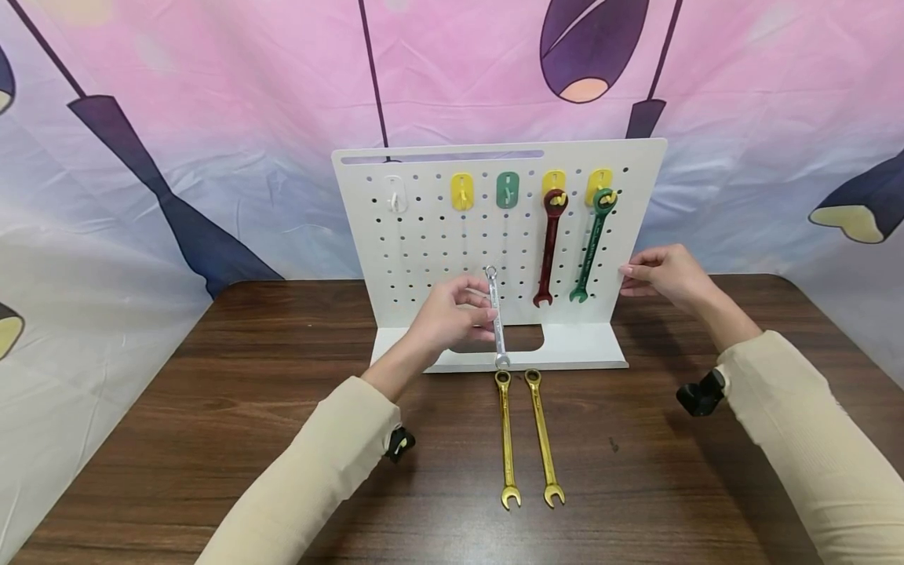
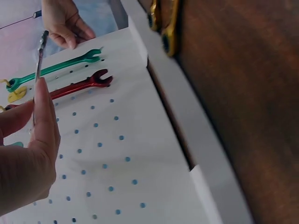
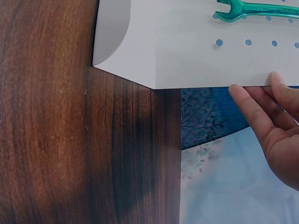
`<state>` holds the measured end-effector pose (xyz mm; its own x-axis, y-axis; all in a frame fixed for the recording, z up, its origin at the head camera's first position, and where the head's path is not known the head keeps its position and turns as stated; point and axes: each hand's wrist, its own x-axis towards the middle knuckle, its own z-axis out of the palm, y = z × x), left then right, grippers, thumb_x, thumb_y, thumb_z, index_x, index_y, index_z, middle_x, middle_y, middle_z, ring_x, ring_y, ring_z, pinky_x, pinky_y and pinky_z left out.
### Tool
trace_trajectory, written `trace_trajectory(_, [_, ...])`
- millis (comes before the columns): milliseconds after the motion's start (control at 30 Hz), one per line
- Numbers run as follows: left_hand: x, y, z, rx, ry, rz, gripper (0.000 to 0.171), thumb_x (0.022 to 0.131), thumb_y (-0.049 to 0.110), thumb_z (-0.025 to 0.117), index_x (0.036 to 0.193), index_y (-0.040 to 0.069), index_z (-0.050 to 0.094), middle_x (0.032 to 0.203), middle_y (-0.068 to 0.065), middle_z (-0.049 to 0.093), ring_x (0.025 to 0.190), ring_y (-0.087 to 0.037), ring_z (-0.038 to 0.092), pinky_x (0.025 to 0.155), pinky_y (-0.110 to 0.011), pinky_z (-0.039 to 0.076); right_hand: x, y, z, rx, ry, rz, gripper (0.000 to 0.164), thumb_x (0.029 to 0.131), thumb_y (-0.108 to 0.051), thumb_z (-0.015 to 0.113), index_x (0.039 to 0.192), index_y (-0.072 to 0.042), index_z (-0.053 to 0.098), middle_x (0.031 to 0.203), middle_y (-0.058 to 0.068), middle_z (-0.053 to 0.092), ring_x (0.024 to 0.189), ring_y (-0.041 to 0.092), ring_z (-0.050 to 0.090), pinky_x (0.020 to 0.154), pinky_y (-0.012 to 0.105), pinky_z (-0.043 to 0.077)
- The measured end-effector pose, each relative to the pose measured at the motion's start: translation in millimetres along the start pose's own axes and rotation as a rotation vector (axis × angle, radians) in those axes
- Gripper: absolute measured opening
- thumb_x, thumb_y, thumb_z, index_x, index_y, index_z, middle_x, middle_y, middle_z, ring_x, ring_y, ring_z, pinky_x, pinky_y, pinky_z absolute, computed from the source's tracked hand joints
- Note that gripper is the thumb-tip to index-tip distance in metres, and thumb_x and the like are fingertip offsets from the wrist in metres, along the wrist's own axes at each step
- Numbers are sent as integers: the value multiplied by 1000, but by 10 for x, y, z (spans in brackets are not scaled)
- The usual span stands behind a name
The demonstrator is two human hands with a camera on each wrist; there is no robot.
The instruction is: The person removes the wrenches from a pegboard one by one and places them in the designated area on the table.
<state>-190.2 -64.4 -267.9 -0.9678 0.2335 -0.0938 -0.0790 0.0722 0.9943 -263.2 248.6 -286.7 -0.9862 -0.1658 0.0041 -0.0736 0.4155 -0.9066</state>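
Note:
My left hand (image 1: 452, 315) pinches a silver combination wrench (image 1: 497, 318) between thumb and fingers, in front of the white pegboard (image 1: 424, 235). The wrench stands nearly upright, its ring end at the top. At the board's right edge, my right hand (image 1: 667, 275) grips the panel; in the right wrist view the thumb (image 3: 276, 79) overlaps the front and the other fingers reach the edge or behind it. A red wrench (image 1: 548, 251) and a green wrench (image 1: 590, 247) hang from yellow hooks on the board's right side.
Two gold wrenches (image 1: 506, 447) (image 1: 544, 443) lie side by side on the dark wooden table (image 1: 282, 439), before the board's base. A white hook (image 1: 395, 195), a yellow hook (image 1: 462, 192) and a green hook (image 1: 507, 191) carry nothing. A patterned cloth (image 1: 247, 118) hangs behind.

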Motion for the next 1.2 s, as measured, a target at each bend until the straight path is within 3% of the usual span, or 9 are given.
trace_trajectory(700, [-155,-368,11,-67,-13,-112,26,83,-19,50,105,-7,47,80,-14,53,66,-21,57,66,-36,59,-2,5,0,-11,5,-4,30,92,-7,53,107,19,53,87,12,65,75,22,66,79,44,55])
trace_trajectory(1200, [-261,-573,-23,-37,-105,-217,26,82,-19,50,103,-7,43,83,-21,51,62,-22,57,66,-38,59,14,15,-5,-3,5,2,30,92,-8,54,106,19,53,85,10,65,75,21,66,79,44,55])
